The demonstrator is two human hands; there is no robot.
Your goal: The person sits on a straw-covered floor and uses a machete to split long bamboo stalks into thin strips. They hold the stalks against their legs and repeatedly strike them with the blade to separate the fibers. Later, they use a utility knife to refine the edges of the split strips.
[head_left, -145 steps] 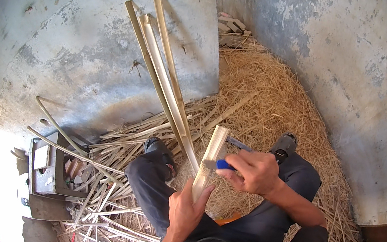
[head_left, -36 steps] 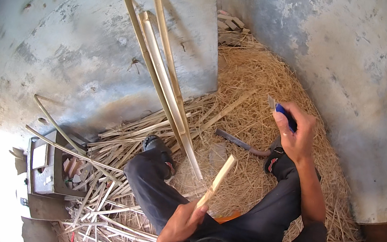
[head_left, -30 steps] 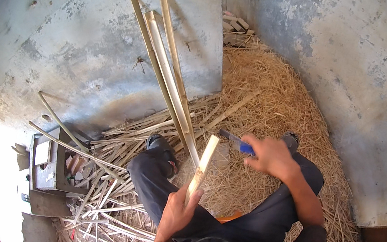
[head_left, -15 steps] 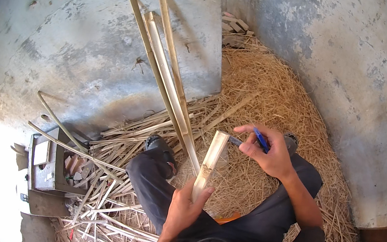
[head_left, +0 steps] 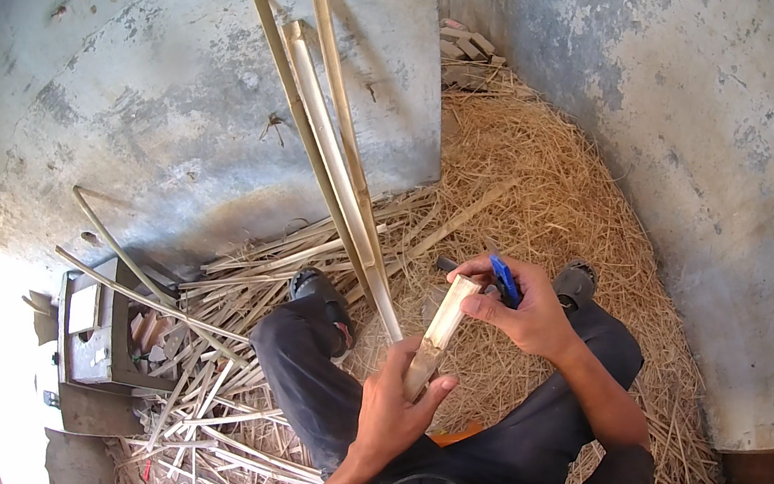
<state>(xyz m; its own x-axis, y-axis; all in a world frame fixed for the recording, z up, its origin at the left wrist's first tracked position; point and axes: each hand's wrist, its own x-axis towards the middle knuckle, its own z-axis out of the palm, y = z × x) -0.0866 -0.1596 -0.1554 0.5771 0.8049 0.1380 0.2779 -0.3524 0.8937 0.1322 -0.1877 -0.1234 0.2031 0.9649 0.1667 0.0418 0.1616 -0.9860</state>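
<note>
My left hand point(head_left: 389, 407) is closed around the lower end of a short split bamboo piece point(head_left: 447, 321), its pale inner face turned up. A darker node crosses the piece just above my fingers. My right hand point(head_left: 530, 310) grips a slim blue tool point(head_left: 504, 281), pen-like in shape, whose exact kind I cannot make out. Its thumb and fingers also pinch the bamboo's upper end. A dark, narrow end point(head_left: 445, 263) pokes out left of the right fingertips; whether it belongs to the blue tool is hidden.
Long bamboo strips point(head_left: 327, 141) lean on the grey wall point(head_left: 156, 104) ahead. Bamboo shavings point(head_left: 539, 175) cover the floor, with cut strips point(head_left: 226, 429) heaped at left. A box of scraps point(head_left: 105, 329) stands far left. My legs point(head_left: 302, 360) are spread around the work.
My right hand has come left and now pinches the bamboo's upper end. The short bamboo piece and my left hand have shifted slightly right.
</note>
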